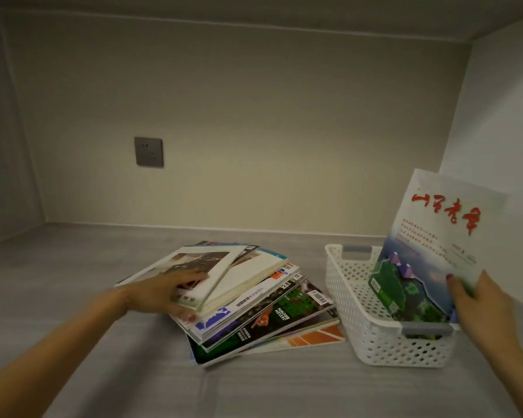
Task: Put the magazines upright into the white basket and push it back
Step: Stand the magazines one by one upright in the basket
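Magazines, a loose fanned stack of glossy covers (pixel 248 300), lie flat on the grey wood-grain bench (pixel 73 267) in the middle of the head view, inside a pale-walled alcove. One more, a white-covered magazine with red brush lettering and a blue-green picture (pixel 429 254), stands almost upright, leaning a little to the right, in the white perforated plastic basket (pixel 375 339), which sits just right of the stack. It appears to be the only one in the basket so far.

The right hand (pixel 480 309) grips this magazine by its near right edge, thumb on the cover and fingers curled behind it; its lower edge is down inside the basket, though whether it touches the bottom is hidden by the basket wall. The left hand (pixel 166 294) reaches onto the left side of the stack, its fingers tucked under the raised cover of the top white-bordered magazine with a dark photo (pixel 206 260) and its thumb at the near edge of the pile, apparently pinching it to lift.

A dark grey wall socket (pixel 149 152) sits on the far wall.

By my reading the task is at an early stage: one magazine is nearly placed, the rest of the stack waits, and the basket sits near the front of the bench, not yet pushed back.
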